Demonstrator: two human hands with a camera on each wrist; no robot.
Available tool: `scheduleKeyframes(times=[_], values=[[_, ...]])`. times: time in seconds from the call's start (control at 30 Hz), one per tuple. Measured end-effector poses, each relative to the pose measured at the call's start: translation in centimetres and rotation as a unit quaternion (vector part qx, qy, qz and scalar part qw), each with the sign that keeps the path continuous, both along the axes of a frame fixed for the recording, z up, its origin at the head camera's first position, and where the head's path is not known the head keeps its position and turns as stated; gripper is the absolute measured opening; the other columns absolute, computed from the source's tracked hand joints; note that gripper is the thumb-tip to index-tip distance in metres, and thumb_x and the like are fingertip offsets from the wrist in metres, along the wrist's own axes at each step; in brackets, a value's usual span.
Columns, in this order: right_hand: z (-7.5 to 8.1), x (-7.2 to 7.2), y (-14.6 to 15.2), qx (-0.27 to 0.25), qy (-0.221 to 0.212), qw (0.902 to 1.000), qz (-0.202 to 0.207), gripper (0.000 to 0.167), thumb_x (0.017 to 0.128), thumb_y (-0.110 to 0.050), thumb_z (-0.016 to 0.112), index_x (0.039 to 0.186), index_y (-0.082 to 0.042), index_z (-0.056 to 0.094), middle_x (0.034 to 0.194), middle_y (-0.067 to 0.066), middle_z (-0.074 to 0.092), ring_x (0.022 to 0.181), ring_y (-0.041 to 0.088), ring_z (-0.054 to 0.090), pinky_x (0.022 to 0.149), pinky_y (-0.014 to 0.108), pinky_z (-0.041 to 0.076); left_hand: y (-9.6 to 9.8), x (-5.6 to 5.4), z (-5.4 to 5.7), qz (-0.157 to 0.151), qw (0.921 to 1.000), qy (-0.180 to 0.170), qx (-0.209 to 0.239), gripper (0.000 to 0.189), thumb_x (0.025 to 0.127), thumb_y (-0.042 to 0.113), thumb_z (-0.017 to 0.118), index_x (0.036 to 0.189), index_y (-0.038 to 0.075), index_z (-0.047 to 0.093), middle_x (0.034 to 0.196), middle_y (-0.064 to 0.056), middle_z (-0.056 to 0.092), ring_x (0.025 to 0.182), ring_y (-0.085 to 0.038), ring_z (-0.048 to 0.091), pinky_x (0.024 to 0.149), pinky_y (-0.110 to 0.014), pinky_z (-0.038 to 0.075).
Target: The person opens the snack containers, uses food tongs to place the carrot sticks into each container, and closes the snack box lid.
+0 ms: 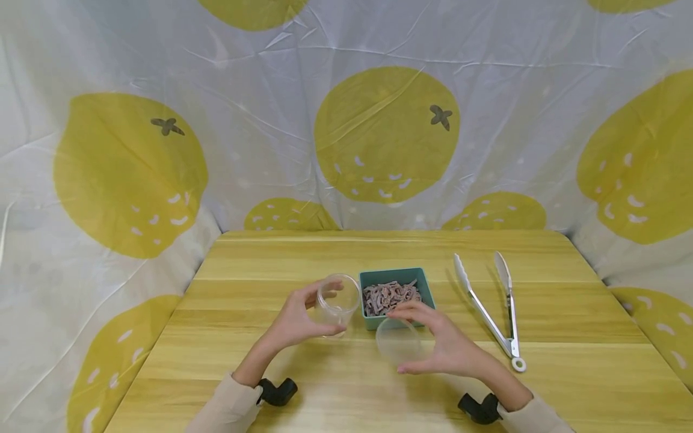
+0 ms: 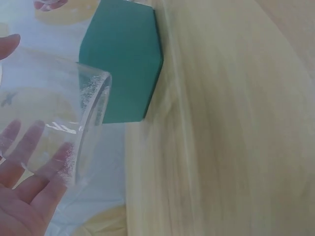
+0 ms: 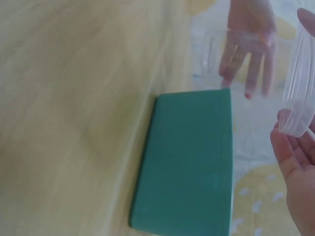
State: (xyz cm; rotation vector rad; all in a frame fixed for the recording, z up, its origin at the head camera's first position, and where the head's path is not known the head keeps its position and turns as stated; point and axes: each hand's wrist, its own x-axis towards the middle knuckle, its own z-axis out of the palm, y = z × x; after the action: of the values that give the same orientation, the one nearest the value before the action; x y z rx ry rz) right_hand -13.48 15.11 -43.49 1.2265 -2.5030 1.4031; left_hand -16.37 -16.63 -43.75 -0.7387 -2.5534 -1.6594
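Note:
My left hand (image 1: 296, 320) grips a clear plastic jar (image 1: 338, 302), thumb on one side and fingers round the other. The left wrist view shows the jar's transparent wall (image 2: 51, 105) with the fingers behind it. A clear round lid (image 1: 398, 341) is held by its edge between the thumb and fingers of my right hand (image 1: 453, 344); its ridged rim (image 3: 298, 83) shows in the right wrist view. Lid and jar are apart. Just beyond the hands stands a teal box (image 1: 373, 323) of brownish-purple strips (image 1: 391, 297).
Metal tongs (image 1: 492, 322) with pale tips lie spread on the wooden table (image 1: 260, 258), right of the box. A curtain (image 1: 271, 120) printed with yellow lemons hangs behind and at both sides of the table.

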Motion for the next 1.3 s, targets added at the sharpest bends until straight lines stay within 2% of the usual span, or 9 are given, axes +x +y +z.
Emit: scheduleKeyframes(times=[0.13,0.3,0.47,0.67,0.77,0.97,1.2,1.3], values=[[-0.6,0.1,-0.3,0.017,0.0,0.9997,0.019,0.076,0.069,-0.033,0.093,0.136,-0.023,0.059,0.135,-0.001,0.055,0.123,0.019,0.052,0.1,0.05,0.047,0.0,-0.3,-0.4,0.002,0.9998,0.001,0.022,0.079,0.07,0.002,0.089,0.141,0.011,0.055,0.132,-0.009,0.062,0.124,-0.04,0.055,0.099,-0.058,0.045],[-1.3,-0.1,-0.6,0.044,-0.021,0.9976,0.049,0.078,0.067,-0.028,0.094,0.137,-0.025,0.06,0.136,-0.005,0.054,0.127,0.02,0.049,0.103,0.054,0.044,-0.3,-0.7,-0.8,-0.014,0.9983,0.003,0.056,0.077,0.072,0.004,0.089,0.14,0.009,0.054,0.134,-0.006,0.062,0.126,-0.041,0.053,0.101,-0.059,0.043],[-2.2,-0.4,-0.8,0.06,-0.023,0.9942,0.086,0.075,0.07,-0.029,0.093,0.136,-0.019,0.06,0.135,-0.006,0.053,0.125,0.019,0.05,0.104,0.048,0.044,-0.4,-1.2,-1.4,-0.028,0.9966,-0.002,0.077,0.076,0.074,0.007,0.089,0.141,0.004,0.052,0.136,-0.004,0.06,0.128,-0.043,0.051,0.103,-0.06,0.041],[-2.9,-0.6,-1.2,0.074,-0.006,0.9888,0.13,0.073,0.071,-0.028,0.092,0.135,-0.013,0.06,0.134,-0.005,0.054,0.122,0.015,0.052,0.104,0.038,0.044,-0.6,-1.9,-2.3,-0.047,0.9923,-0.019,0.113,0.076,0.075,0.0,0.086,0.142,0.003,0.05,0.137,-0.012,0.058,0.129,-0.048,0.048,0.106,-0.063,0.035],[-3.0,-0.7,-1.5,0.083,0.006,0.9869,0.138,0.075,0.069,-0.027,0.093,0.135,-0.012,0.06,0.134,-0.005,0.054,0.122,0.015,0.053,0.104,0.037,0.044,-0.7,-2.2,-2.7,-0.048,0.9909,-0.025,0.123,0.075,0.076,-0.001,0.086,0.142,0.005,0.051,0.137,-0.014,0.058,0.129,-0.049,0.047,0.107,-0.063,0.035],[-3.6,-1.0,-1.9,0.103,0.001,0.9844,0.143,0.078,0.066,-0.03,0.094,0.134,-0.013,0.061,0.133,-0.004,0.055,0.121,0.013,0.053,0.103,0.037,0.045,-0.7,-2.5,-3.2,-0.045,0.9901,-0.036,0.128,0.076,0.074,-0.002,0.086,0.141,0.005,0.052,0.138,-0.015,0.057,0.13,-0.049,0.046,0.108,-0.061,0.033],[-4.6,-1.2,-2.1,0.099,-0.025,0.9822,0.158,0.076,0.065,-0.028,0.094,0.132,-0.012,0.062,0.13,-0.003,0.056,0.119,0.012,0.053,0.102,0.035,0.045,-0.8,-2.9,-4.2,-0.052,0.989,-0.043,0.132,0.075,0.076,-0.002,0.085,0.142,0.005,0.051,0.14,-0.029,0.05,0.132,-0.047,0.045,0.111,-0.058,0.032],[-4.9,-1.2,-2.1,0.101,-0.028,0.9815,0.16,0.075,0.065,-0.027,0.095,0.131,-0.012,0.063,0.129,-0.004,0.057,0.117,0.012,0.053,0.102,0.033,0.045,-0.8,-3.0,-4.4,-0.051,0.9885,-0.045,0.135,0.075,0.075,-0.002,0.086,0.142,0.004,0.051,0.14,-0.031,0.049,0.132,-0.046,0.045,0.111,-0.055,0.032]])
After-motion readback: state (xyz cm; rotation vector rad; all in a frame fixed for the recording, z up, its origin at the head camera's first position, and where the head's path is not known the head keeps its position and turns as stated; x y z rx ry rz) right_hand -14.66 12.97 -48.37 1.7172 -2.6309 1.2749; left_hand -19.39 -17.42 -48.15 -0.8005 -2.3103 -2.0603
